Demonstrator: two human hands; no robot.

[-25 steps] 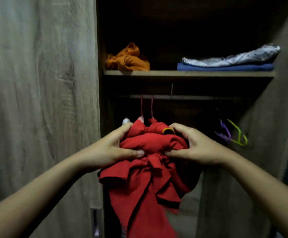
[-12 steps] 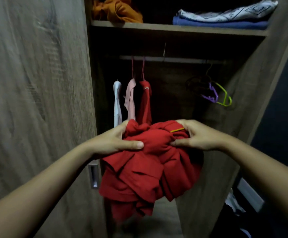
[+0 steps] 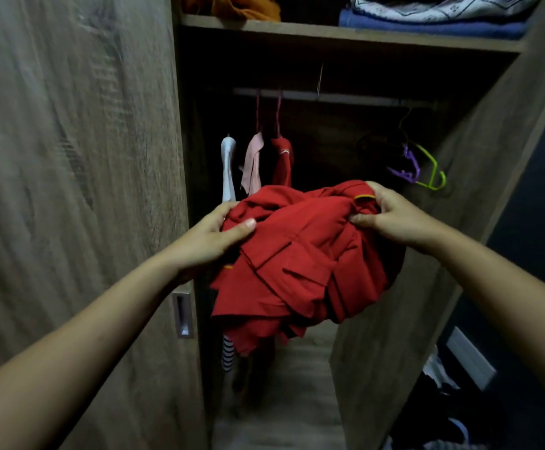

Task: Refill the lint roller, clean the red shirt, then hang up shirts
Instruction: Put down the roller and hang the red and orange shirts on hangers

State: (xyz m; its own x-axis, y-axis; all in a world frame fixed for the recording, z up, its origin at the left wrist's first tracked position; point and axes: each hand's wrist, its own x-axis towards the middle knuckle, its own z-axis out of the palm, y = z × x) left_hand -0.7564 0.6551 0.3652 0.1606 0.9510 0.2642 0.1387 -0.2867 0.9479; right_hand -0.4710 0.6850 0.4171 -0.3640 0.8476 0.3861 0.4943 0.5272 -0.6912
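Head view: the red shirt [image 3: 297, 264] is bunched in a loose bundle at the centre of the frame, held up in front of the open wardrobe. The left hand [image 3: 212, 237] grips its left side, thumb laid across the top folds and fingers curled under the cloth. The right hand [image 3: 391, 219] pinches the upper right of the bundle, next to a strip of yellow trim [image 3: 364, 198].

Behind the bundle a rail [image 3: 346, 97] runs across the dark interior. Toward its left end hang a white garment [image 3: 228, 167], a pink garment [image 3: 253, 164] and a hung red garment [image 3: 282, 160], close together, their lower parts hidden by the bundle. A striped cloth [image 3: 227, 352] shows below the bundle. At the rail's right end hang a purple hanger [image 3: 406, 165] and a green hanger [image 3: 433, 172], tilted, with darker hangers beside them that are hard to make out. Between the two groups the rail shows bare.

Above the rail a shelf [image 3: 346, 35] carries an orange cloth [image 3: 238, 4] at the upper centre, and a folded blue cloth [image 3: 427, 27] with a patterned white cloth [image 3: 443, 6] on it at the upper right.

The wooden door [image 3: 70, 190], with its recessed handle [image 3: 183, 315], fills the left of the frame, its edge just beside the left wrist. The side panel [image 3: 427, 287] slants down the right, close under the right forearm. The wardrobe floor [image 3: 290, 401] lies open at the lower centre; loose clothes [image 3: 436, 378] lie outside at the lower right.
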